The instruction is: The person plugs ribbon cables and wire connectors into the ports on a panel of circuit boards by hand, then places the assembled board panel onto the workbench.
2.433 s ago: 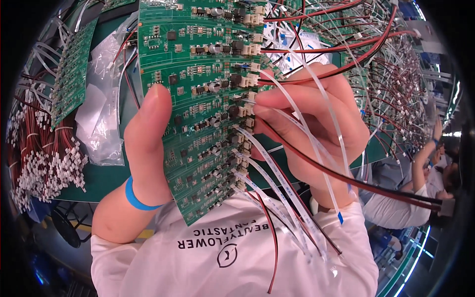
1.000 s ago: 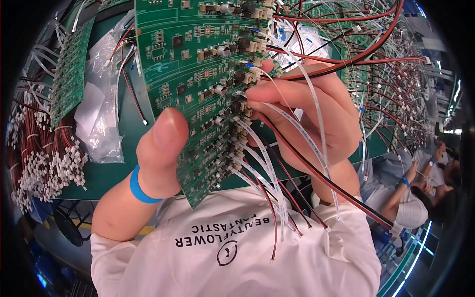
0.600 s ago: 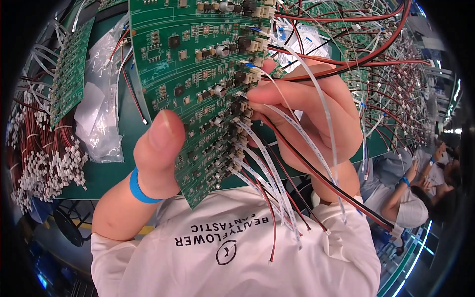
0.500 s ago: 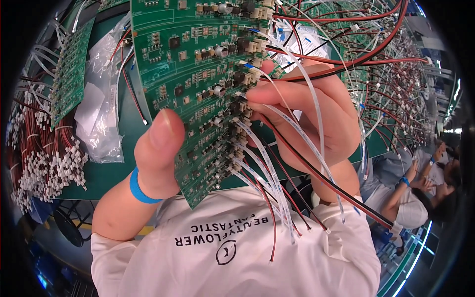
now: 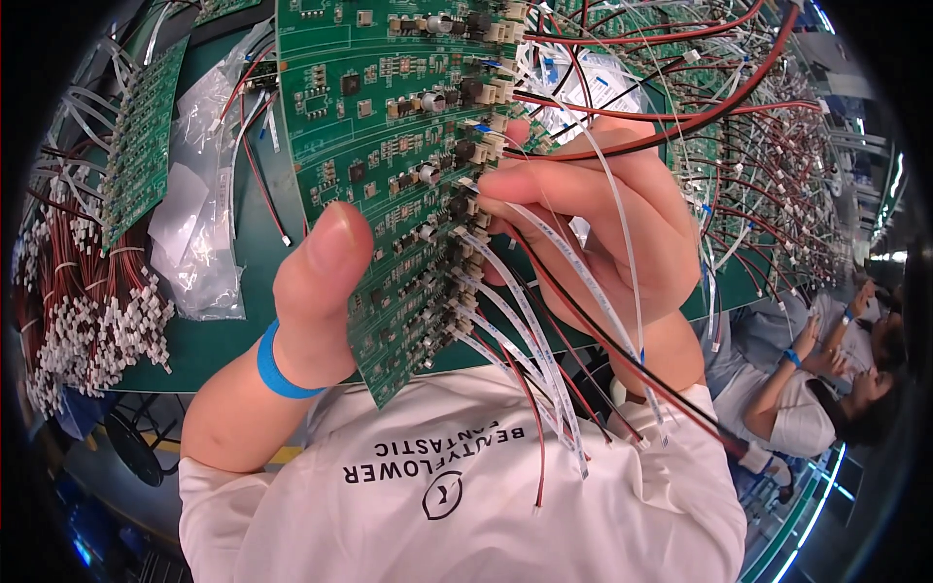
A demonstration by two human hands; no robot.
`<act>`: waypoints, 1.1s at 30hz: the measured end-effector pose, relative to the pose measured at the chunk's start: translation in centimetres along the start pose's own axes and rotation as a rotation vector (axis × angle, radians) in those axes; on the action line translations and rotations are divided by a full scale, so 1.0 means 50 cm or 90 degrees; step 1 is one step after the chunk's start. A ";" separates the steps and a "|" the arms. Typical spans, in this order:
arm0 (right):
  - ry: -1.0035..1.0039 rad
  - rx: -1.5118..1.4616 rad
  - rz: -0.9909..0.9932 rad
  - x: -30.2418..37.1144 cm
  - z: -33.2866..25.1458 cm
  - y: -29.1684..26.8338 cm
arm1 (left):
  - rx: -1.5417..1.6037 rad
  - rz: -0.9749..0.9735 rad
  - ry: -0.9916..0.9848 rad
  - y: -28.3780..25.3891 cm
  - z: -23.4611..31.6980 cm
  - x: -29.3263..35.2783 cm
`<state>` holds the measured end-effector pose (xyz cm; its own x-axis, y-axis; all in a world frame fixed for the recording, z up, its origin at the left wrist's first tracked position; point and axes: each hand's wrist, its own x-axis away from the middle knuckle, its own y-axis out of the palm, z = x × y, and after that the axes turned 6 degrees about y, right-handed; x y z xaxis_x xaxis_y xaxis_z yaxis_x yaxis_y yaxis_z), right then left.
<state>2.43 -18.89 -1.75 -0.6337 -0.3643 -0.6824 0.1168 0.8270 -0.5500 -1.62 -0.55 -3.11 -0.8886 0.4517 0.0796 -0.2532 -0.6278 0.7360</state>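
Note:
A green circuit board panel (image 5: 321,126) stands tilted before me, its rows full of small components and with white connectors along its right edge. My left hand (image 5: 321,272) is closed on the panel's lower left edge, thumb on the front face and fingers hidden behind. At a connector midway along the right edge, my right hand (image 5: 612,223) pinches the end of a white flat ribbon cable (image 5: 559,238) between thumb and forefinger. Whether that end sits inside the connector cannot be made out. Red-and-black wires (image 5: 622,355) and other white ribbon cables (image 5: 525,316) hang from the same edge.
A bundle of wires with white plugs (image 5: 107,335) hangs at the left, beside another green board (image 5: 146,146). A clear plastic bag (image 5: 209,243) lies on the green table (image 5: 243,335). Wired boards (image 5: 719,126) crowd the right. Another person (image 5: 797,389) sits far right.
The panel has shifted slightly right at its top left, and my left thumb has moved up and right with it. My right hand has edged left, still pinching the ribbon cable.

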 end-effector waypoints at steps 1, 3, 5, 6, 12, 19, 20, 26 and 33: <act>0.000 0.002 0.001 0.001 0.001 0.001 | -0.004 -0.002 -0.003 0.001 0.000 -0.002; -0.001 -0.005 0.013 0.001 0.003 0.001 | -0.013 -0.007 -0.008 0.004 0.000 -0.005; 0.000 0.019 0.000 -0.006 -0.004 -0.003 | -0.024 -0.005 -0.012 0.003 0.000 -0.004; 0.000 0.045 -0.015 -0.009 -0.006 -0.005 | -0.030 -0.004 -0.014 0.003 0.000 -0.004; -0.008 0.054 -0.041 -0.010 -0.003 -0.012 | -0.056 -0.011 -0.022 0.006 -0.001 -0.013; 0.002 0.018 -0.041 0.000 0.013 0.001 | -0.090 -0.003 -0.048 0.018 0.011 -0.017; -0.013 0.018 -0.021 0.002 0.017 0.007 | -0.088 -0.001 -0.042 0.018 0.011 -0.016; -0.023 0.021 -0.016 -0.002 0.012 0.007 | -0.070 -0.004 -0.026 0.017 0.009 -0.017; -0.047 0.042 -0.013 -0.005 0.013 0.005 | -0.050 -0.015 -0.026 0.020 0.009 -0.018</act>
<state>3.13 -18.86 -2.06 -0.5793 -0.4134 -0.7025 0.1558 0.7898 -0.5932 -0.89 -1.30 -2.18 -0.8663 0.4910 0.0917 -0.3043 -0.6643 0.6827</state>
